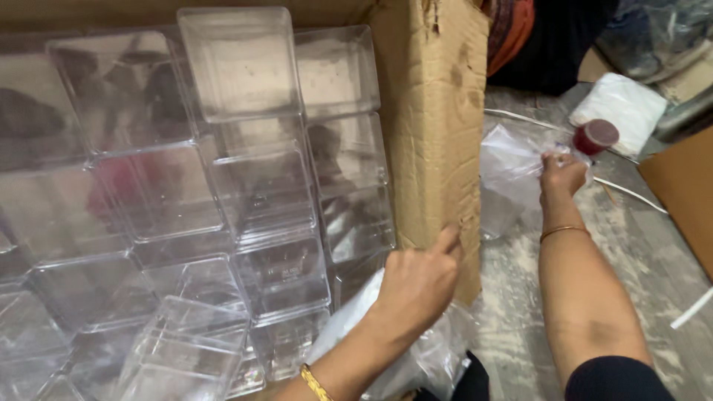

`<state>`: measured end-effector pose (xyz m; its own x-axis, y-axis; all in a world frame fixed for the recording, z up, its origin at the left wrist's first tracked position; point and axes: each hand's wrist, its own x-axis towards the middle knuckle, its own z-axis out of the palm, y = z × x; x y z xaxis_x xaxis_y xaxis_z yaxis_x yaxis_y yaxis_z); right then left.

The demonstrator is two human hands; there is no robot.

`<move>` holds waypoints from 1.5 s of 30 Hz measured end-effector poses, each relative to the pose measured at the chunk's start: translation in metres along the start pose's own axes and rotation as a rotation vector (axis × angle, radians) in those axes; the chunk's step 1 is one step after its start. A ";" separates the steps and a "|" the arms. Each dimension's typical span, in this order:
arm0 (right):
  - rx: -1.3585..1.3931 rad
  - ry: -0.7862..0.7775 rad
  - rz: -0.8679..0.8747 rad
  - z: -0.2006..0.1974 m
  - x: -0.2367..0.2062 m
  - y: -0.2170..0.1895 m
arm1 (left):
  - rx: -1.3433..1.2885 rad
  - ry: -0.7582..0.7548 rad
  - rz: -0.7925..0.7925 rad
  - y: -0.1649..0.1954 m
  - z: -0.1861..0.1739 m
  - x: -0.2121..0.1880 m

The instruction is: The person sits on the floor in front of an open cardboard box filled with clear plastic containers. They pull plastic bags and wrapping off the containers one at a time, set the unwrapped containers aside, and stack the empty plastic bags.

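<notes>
Your left hand point(417, 282) rests curled against the lower edge of the cardboard box flap point(438, 126), fingertips touching it, with crumpled clear plastic bags point(423, 356) just beneath the wrist. Your right hand point(562, 174) is stretched out over the floor point(520, 327), clenched on a clear plastic bag point(511, 167), a small dark red lidded jar point(595, 137) just beside its fingers. Clear square plastic boxes point(245, 63) fill the carton to your left.

Glossy clear plastic boxes point(260, 200); matt creased cardboard flap point(438, 134); thin plastic bag point(512, 167).
</notes>
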<state>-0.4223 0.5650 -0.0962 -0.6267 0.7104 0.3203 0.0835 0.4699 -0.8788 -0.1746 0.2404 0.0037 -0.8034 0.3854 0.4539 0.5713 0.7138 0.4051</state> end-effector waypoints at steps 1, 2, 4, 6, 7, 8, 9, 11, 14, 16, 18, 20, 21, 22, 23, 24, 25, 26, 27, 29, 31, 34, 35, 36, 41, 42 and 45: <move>-0.042 -0.036 -0.019 0.007 -0.004 0.002 | -0.013 -0.009 -0.003 -0.001 -0.001 0.001; -0.072 -0.086 0.032 0.012 -0.007 0.004 | -0.018 -0.009 -0.002 -0.002 -0.002 0.002; -0.132 -0.186 0.130 0.016 -0.009 0.008 | -0.028 -0.009 -0.001 -0.004 -0.004 0.003; -0.042 -0.308 0.126 0.012 -0.006 0.010 | -0.056 -0.002 -0.005 -0.005 -0.006 0.001; -0.002 -0.365 0.123 0.008 -0.005 0.011 | -0.075 0.002 -0.006 -0.004 -0.007 0.000; -0.011 -0.434 0.167 0.002 -0.003 0.009 | -0.056 -0.010 -0.012 -0.003 -0.008 -0.001; -0.019 -0.502 0.212 -0.005 -0.001 0.004 | -0.036 -0.022 -0.015 -0.002 -0.009 -0.004; -0.107 -0.568 0.179 -0.026 0.005 -0.009 | -0.017 -0.016 -0.017 0.002 -0.012 -0.007; -0.232 -0.545 -0.109 -0.057 -0.008 -0.054 | -0.022 0.024 -0.002 0.005 -0.022 -0.013; 0.010 -0.540 -0.343 -0.091 -0.045 -0.092 | -0.052 0.037 0.021 0.007 -0.032 -0.023; 0.349 -0.566 -0.416 -0.126 -0.095 -0.138 | -0.199 0.048 0.055 0.009 -0.045 -0.038; 0.538 -0.655 -0.380 -0.160 -0.162 -0.175 | -0.320 0.101 0.038 0.013 -0.059 -0.060; 0.607 -0.736 -0.377 -0.172 -0.199 -0.190 | -0.369 0.145 0.003 0.016 -0.067 -0.075; 0.628 -0.889 -0.416 -0.179 -0.231 -0.206 | -0.414 0.190 -0.027 0.017 -0.075 -0.086; 0.646 -1.043 -0.459 -0.183 -0.259 -0.222 | -0.418 0.303 -0.084 0.014 -0.083 -0.093; 0.548 -1.181 -0.457 -0.186 -0.286 -0.232 | -0.424 0.415 -0.145 0.011 -0.092 -0.099; 0.445 -1.320 -0.449 -0.187 -0.313 -0.240 | -0.430 0.525 -0.211 0.006 -0.102 -0.107; 0.354 -1.347 -0.556 -0.182 -0.334 -0.248 | -0.492 0.520 -0.301 -0.003 -0.115 -0.114; 0.261 -1.366 -0.670 -0.175 -0.351 -0.255 | -0.552 0.516 -0.386 -0.015 -0.130 -0.118; 0.196 -1.360 -0.517 -0.163 -0.374 -0.269 | -0.573 0.585 -0.431 -0.031 -0.156 -0.130; 0.127 -1.300 -0.438 -0.158 -0.388 -0.283 | -0.585 0.616 -0.425 -0.045 -0.181 -0.140; 0.168 -1.166 -0.488 -0.161 -0.403 -0.306 | -0.580 0.591 -0.407 -0.053 -0.207 -0.154; 0.285 -1.142 -0.556 -0.164 -0.409 -0.314 | -0.566 0.586 -0.439 -0.054 -0.212 -0.157; 0.402 -1.116 -0.624 -0.168 -0.413 -0.320 | -0.552 0.580 -0.471 -0.054 -0.215 -0.158; 0.211 -1.024 -0.810 -0.164 -0.432 -0.325 | -0.636 0.583 -0.426 -0.062 -0.214 -0.159; 0.151 -0.999 -0.718 -0.157 -0.433 -0.322 | -0.702 0.578 -0.386 -0.066 -0.212 -0.160; 0.388 -1.122 -0.413 -0.145 -0.420 -0.310 | -1.016 0.378 0.045 -0.087 -0.208 -0.169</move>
<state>-0.0724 0.1970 0.0933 -0.8802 -0.3781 0.2867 -0.3894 0.2301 -0.8919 -0.0536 -0.0088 0.0567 -0.7741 0.0700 0.6291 0.6102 -0.1817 0.7711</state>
